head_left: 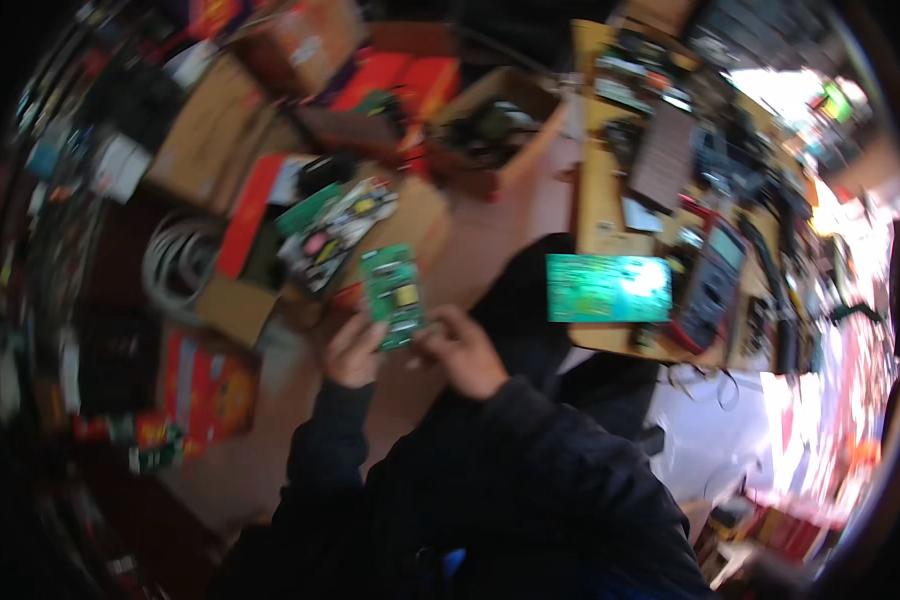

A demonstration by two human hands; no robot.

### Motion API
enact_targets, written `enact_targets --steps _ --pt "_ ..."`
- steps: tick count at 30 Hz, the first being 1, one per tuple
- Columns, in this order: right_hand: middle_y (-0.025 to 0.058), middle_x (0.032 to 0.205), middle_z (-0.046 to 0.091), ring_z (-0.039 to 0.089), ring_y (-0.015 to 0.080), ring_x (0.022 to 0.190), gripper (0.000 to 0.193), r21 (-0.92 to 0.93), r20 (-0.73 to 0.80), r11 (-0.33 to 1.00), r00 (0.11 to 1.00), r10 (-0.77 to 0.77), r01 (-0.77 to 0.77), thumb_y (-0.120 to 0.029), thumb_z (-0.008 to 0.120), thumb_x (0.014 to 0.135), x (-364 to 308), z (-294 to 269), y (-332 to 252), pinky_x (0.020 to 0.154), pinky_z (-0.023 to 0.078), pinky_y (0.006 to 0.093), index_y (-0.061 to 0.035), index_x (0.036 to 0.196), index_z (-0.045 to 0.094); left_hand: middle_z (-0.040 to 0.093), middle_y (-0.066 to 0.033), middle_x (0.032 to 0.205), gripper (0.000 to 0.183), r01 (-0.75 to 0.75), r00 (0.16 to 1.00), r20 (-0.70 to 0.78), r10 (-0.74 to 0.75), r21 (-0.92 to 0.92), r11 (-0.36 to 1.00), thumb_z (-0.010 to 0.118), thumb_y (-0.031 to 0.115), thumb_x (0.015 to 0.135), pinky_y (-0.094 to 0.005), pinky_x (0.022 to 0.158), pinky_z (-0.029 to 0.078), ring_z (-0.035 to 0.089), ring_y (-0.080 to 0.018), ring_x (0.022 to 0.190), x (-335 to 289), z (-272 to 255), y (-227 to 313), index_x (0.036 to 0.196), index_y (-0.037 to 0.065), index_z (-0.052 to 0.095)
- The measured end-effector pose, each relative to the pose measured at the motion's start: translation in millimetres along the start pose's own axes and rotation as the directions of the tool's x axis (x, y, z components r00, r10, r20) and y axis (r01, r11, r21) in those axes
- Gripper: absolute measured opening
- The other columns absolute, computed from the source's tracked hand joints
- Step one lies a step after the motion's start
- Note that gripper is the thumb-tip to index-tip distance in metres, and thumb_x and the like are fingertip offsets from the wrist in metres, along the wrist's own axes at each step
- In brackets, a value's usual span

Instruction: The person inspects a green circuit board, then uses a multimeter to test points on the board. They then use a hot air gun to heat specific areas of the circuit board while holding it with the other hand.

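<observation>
A small green circuit board, with a yellow block and other parts on its face, is held up in front of me. My left hand grips its lower left edge, fingers closed. At the lower right edge is my right hand, its fingers bent together by the board's corner; blur hides exactly how they touch it. A larger green circuit board lies at the near edge of the wooden table to the right, with bright glare on it. Beside that board sits a red and dark multimeter.
Left of the board stands an open carton heaped with boards and parts. Another carton holds dark parts farther off. A coiled pale cable lies at left, near a red box. Tools and parts crowd the table's right side.
</observation>
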State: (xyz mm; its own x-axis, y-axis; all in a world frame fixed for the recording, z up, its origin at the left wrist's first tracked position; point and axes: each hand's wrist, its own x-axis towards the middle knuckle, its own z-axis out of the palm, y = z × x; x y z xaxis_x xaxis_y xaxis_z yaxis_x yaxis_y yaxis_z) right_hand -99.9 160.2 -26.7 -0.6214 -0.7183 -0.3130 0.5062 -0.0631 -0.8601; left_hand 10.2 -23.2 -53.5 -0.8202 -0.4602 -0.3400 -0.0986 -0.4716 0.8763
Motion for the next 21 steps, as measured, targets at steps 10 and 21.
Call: enact_targets --steps 10,21 --pt "0.0155 0.101 0.072 0.071 0.0186 0.081 0.032 0.027 0.141 0.997 0.988 0.067 -0.071 -0.009 0.056 0.102 14.6 -1.2 -0.3 0.075 0.055 0.0295 0.0062 0.130 0.049 0.072 -0.0079 0.103 0.022 0.045 0.997 -0.056 -0.047 -0.040 0.998 0.065 0.017 0.104 -0.0329 0.079 0.057 0.069 -0.0164 0.088 -4.1 7.1 10.2 0.114 -0.002 0.067" --pt "0.0150 0.102 0.072 0.071 0.0180 0.083 0.042 0.029 0.171 0.994 0.980 0.099 -0.106 -0.006 0.055 0.099 12.8 -2.9 -2.0 0.078 0.054 0.0298 0.0048 0.139 0.049 0.072 -0.0111 0.096 0.018 -0.030 0.937 -0.343 0.073 0.130 0.991 0.063 0.018 0.103 -0.0342 0.061 0.061 0.073 -0.0235 0.075 106.9 -97.8 91.3 0.112 0.003 0.063"
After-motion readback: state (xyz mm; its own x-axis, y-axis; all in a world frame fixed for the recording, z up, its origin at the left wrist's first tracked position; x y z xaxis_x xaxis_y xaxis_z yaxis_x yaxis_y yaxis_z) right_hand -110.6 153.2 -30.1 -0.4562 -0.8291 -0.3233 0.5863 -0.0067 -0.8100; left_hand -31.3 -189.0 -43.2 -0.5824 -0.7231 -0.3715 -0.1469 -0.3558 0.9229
